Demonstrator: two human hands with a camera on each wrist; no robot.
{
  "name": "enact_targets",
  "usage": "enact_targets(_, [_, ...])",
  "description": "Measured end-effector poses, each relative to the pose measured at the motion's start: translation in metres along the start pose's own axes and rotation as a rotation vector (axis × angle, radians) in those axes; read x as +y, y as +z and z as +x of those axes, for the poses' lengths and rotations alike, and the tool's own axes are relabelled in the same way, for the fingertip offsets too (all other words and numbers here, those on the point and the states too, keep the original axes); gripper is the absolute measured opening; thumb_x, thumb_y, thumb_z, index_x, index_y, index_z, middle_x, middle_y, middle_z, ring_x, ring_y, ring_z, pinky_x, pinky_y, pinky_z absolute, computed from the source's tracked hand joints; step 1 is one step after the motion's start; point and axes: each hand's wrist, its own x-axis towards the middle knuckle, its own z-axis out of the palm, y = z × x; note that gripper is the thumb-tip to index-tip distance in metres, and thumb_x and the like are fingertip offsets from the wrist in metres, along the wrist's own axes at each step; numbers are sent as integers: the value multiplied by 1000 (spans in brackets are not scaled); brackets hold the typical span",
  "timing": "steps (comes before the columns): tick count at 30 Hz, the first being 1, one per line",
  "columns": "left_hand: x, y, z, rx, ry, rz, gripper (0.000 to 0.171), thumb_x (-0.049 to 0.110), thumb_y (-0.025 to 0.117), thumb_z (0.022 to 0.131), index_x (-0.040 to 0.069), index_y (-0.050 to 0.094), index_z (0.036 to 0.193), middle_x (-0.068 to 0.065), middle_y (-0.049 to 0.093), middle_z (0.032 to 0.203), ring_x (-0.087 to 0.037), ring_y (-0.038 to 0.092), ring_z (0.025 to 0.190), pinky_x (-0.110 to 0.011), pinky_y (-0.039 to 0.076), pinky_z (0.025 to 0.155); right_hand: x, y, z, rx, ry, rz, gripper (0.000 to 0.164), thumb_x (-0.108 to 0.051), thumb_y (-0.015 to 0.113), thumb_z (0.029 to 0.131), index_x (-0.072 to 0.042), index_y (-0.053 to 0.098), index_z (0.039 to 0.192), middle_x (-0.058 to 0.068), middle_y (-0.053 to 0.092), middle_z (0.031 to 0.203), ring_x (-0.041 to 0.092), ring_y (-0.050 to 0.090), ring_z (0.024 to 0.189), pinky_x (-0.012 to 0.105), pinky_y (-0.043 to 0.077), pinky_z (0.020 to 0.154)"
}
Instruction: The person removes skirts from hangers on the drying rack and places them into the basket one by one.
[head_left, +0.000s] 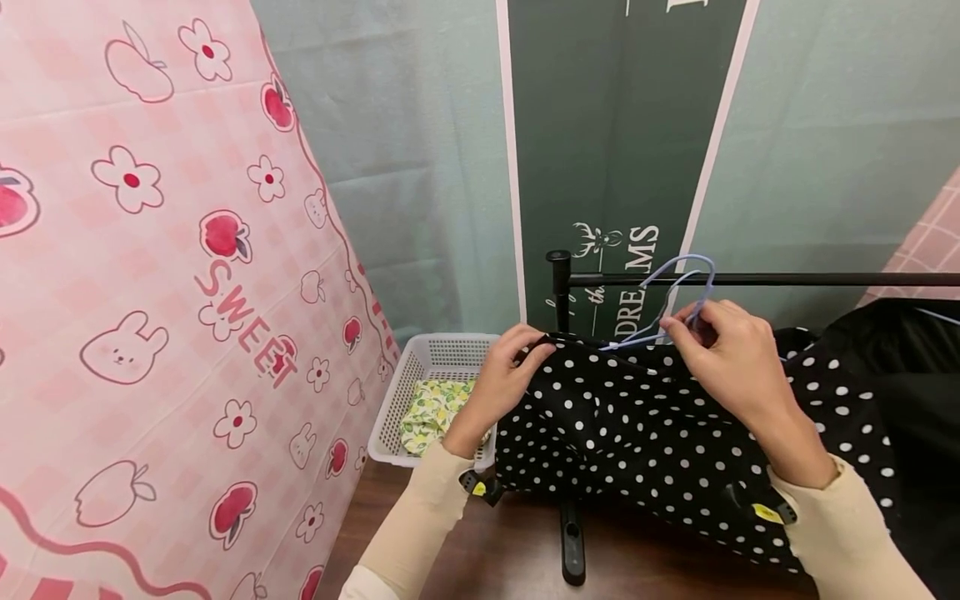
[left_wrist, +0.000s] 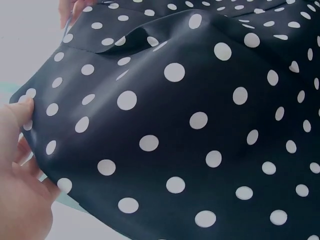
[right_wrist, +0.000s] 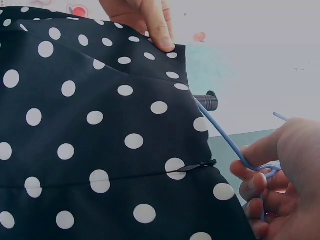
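A black garment with white polka dots (head_left: 637, 433) is spread below both hands; I cannot tell whether it is a skirt or a dress. My left hand (head_left: 501, 379) pinches its upper edge near the left corner, thumb on the cloth. In my right hand (head_left: 738, 362) is a thin light-blue hanger (right_wrist: 222, 131), gripped near its hook. One arm of the hanger runs in under the garment's top edge, and its far end is hidden by the cloth. A small dark zipper pull (right_wrist: 197, 166) shows at that edge in the right wrist view.
Behind the hands runs a black rack rail (head_left: 787, 280), its foot (head_left: 573, 550) on the wooden floor. A white basket (head_left: 386, 417) holds a lemon-print cloth (head_left: 435, 408). Plain black clothing (head_left: 922, 417) hangs at right. A pink printed curtain (head_left: 172, 292) stands at left.
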Motion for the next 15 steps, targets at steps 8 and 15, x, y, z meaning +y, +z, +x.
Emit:
enact_targets(8, [-3,-3,0,31,28,-3,14,21,67,107,12,77,110,-3,72,107,-11,64,88,-25,55,77,0,1,1,9,1,34,17,-18,76,100,-3,76,91,8,62,79,-2,40,66,20,32,59])
enact_targets(15, [-2,-6,-2,31,29,4,15,21,68,106,11,78,109,-2,74,108,-10,68,93,-27,60,80,2,1,1,6,20,51,19,-19,74,102,-3,76,92,10,65,84,-2,39,66,21,31,60])
